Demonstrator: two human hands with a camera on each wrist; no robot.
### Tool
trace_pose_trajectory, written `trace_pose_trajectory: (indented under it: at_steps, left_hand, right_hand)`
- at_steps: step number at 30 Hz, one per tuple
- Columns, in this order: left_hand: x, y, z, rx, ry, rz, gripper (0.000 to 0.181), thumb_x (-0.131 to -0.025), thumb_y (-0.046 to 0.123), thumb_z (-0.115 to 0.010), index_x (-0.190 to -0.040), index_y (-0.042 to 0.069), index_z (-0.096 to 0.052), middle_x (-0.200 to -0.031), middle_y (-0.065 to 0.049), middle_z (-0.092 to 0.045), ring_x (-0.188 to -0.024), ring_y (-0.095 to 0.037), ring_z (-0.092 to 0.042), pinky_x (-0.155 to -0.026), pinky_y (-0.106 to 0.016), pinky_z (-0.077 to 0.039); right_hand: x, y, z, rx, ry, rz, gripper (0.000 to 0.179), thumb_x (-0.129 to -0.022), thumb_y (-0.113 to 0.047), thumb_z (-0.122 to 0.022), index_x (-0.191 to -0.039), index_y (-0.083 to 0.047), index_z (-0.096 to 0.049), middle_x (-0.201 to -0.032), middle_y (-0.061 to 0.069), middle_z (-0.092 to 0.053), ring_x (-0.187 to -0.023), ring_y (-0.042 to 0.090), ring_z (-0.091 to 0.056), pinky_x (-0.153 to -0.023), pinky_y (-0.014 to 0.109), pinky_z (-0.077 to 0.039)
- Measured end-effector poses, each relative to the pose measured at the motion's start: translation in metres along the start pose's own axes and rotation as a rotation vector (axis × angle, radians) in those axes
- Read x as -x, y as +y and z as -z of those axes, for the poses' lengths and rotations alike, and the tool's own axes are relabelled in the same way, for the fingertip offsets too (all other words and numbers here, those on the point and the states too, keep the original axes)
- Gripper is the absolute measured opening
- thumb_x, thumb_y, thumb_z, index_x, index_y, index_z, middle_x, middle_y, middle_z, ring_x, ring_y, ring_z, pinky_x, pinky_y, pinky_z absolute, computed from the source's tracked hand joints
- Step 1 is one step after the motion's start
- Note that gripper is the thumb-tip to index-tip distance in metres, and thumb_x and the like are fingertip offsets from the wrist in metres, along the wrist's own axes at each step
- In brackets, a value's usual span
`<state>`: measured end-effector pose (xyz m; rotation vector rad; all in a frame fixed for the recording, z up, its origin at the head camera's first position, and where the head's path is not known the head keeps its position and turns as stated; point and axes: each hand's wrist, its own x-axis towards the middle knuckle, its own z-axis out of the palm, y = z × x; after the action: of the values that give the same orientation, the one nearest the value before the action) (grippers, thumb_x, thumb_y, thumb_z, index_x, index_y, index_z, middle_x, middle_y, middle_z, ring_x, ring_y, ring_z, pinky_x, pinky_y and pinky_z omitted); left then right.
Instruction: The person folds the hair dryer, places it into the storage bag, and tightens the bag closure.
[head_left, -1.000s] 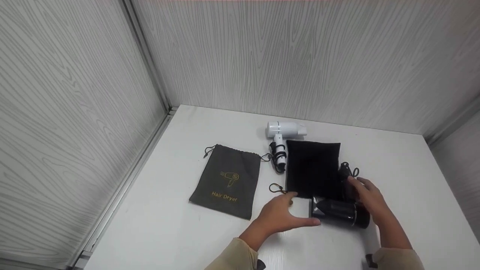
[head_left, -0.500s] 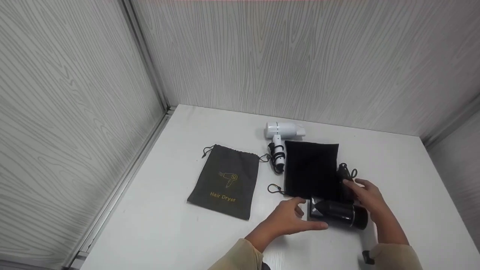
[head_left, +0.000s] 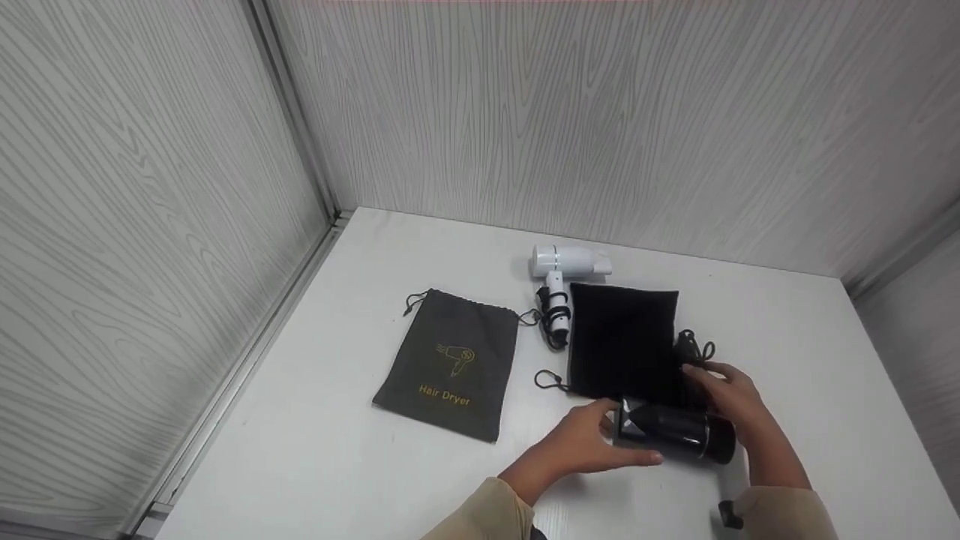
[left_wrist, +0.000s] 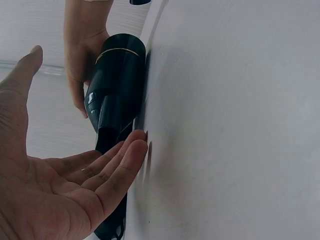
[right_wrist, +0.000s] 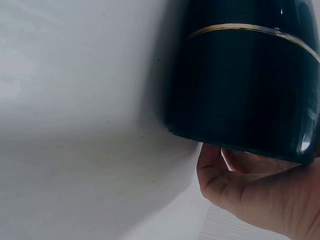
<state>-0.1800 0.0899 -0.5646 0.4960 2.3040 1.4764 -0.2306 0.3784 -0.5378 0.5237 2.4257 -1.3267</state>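
A black hair dryer (head_left: 671, 429) with a thin metallic ring lies along the near edge of a black drawstring pouch (head_left: 622, 341). My right hand (head_left: 731, 397) holds it at the handle, fingers bent behind its rear end (right_wrist: 245, 95) in the right wrist view. Beside the nozzle is my left hand (head_left: 581, 446), its thumb stretched along the near side. In the left wrist view that hand's fingers (left_wrist: 115, 172) are extended by the nozzle, the thumb spread away. Most of the handle is hidden by the right hand.
Farther back lies a white hair dryer (head_left: 574, 261), its cord (head_left: 556, 311) wrapped round the handle. To the left is a grey drawstring pouch (head_left: 454, 360) printed "Hair Dryer". Panel walls (head_left: 562, 112) bound the white table (head_left: 322, 450) at the back and sides.
My left hand has moved right, closer to the black dryer's nozzle, and its thumb has slid along the near side. The right hand has shifted slightly along the handle. Both pouches and the white dryer stay put.
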Motion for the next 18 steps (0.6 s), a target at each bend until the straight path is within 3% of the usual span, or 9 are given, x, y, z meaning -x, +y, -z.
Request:
trace_pose_trajectory:
  at_steps: [4, 10, 12, 18]
  left_hand:
    - [-0.003, -0.002, -0.001, -0.015, -0.022, -0.011, 0.078, -0.08, 0.068, -0.083, -0.14, 0.022, -0.064, -0.118, 0.005, -0.074, -0.106, -0.006, -0.067, -0.095, -0.027, -0.055]
    - [-0.008, -0.008, 0.0, 0.1, -0.091, -0.04, 0.057, -0.1, 0.053, -0.069, -0.141, 0.014, -0.059, -0.1, 0.0, -0.077, -0.077, -0.008, -0.073, -0.083, -0.023, -0.054]
    - [-0.009, -0.01, 0.0, 0.145, -0.113, -0.034, 0.052, -0.103, 0.048, -0.066, -0.141, 0.013, -0.058, -0.097, 0.001, -0.077, -0.072, -0.01, -0.074, -0.08, -0.023, -0.055]
    - [-0.012, -0.015, -0.001, 0.202, -0.131, -0.036, 0.039, -0.106, 0.037, -0.065, -0.135, 0.012, -0.059, -0.104, -0.003, -0.078, -0.078, -0.017, -0.078, -0.074, -0.022, -0.055]
  right_hand:
    - [-0.001, 0.001, -0.001, -0.004, 0.01, -0.005, 0.1, -0.101, -0.066, -0.058, -0.165, 0.003, -0.024, -0.153, 0.031, -0.051, -0.131, 0.035, -0.06, -0.103, 0.04, -0.055]
    - [-0.003, 0.004, 0.0, -0.012, -0.012, -0.015, 0.101, -0.102, -0.063, -0.059, -0.166, 0.004, -0.019, -0.155, 0.033, -0.048, -0.137, 0.041, -0.056, -0.11, 0.048, -0.051]
    - [-0.004, 0.006, 0.0, 0.001, -0.01, -0.009, 0.101, -0.101, -0.062, -0.061, -0.166, 0.005, -0.021, -0.154, 0.033, -0.049, -0.135, 0.039, -0.059, -0.107, 0.045, -0.053]
    - [-0.006, 0.014, 0.0, -0.009, -0.01, 0.007, 0.098, -0.101, -0.057, -0.067, -0.165, 0.004, -0.024, -0.154, 0.035, -0.048, -0.125, 0.032, -0.064, -0.092, 0.031, -0.057]
